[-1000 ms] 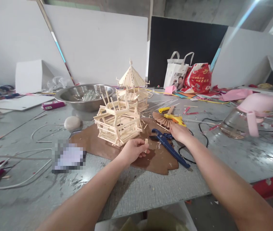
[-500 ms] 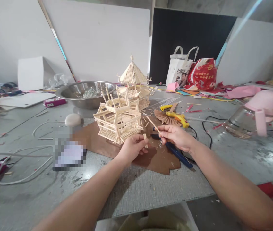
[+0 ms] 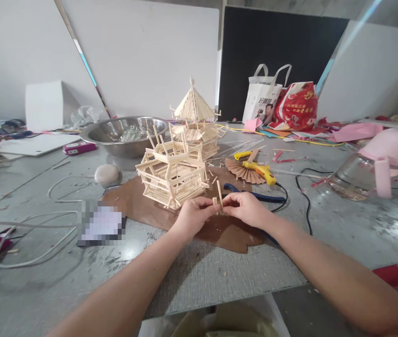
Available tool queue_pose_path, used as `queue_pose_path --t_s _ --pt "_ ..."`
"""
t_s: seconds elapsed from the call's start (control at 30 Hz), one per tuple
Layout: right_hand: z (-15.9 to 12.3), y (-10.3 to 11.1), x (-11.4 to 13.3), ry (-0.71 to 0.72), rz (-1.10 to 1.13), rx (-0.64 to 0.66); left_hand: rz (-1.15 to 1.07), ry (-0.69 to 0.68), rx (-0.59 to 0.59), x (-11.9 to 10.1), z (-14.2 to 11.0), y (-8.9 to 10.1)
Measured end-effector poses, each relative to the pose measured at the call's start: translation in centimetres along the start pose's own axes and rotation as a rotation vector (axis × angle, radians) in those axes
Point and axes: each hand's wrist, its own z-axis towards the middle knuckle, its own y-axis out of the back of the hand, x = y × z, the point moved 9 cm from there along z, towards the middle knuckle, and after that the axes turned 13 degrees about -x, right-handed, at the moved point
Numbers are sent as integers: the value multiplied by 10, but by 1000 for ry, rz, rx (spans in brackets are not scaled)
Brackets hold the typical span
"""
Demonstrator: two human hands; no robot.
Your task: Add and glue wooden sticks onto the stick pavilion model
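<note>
My left hand [image 3: 196, 215] pinches a few short wooden sticks [image 3: 215, 202] above a brown sheet [image 3: 142, 209]. Close beside it, my right hand [image 3: 246, 208] holds a longer wooden stick [image 3: 219, 189] nearly upright, against or very near the short pieces; whether they touch I cannot tell. Just beyond my left hand stands an open, many-sided stick framework [image 3: 172, 175] with posts sticking up. A stick model with a pointed roof [image 3: 193, 106] rises behind it. Blue-handled pliers [image 3: 269, 197] lie beyond my right hand, partly hidden by it.
A yellow glue gun [image 3: 260, 171] rests on a pleated brown fan [image 3: 237, 171], its black cord running right. A steel bowl [image 3: 95, 136] stands at the back left, a white stone-like object [image 3: 106, 174] before it. A pink-lidded jug [image 3: 355, 178] stands at right.
My right hand has come left and down to meet my left hand, and its stick has turned from slanted to nearly upright. My left hand has hardly moved.
</note>
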Motion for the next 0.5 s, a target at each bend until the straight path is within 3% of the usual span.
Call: queue_pose_path --t_s 0.2,0.5 --pt "-4 -1 9 78 -133 -3 137 -42 7 3 2 -1" --pt "-7 -7 9 184 -344 20 421 -309 23 -9 1 -5"
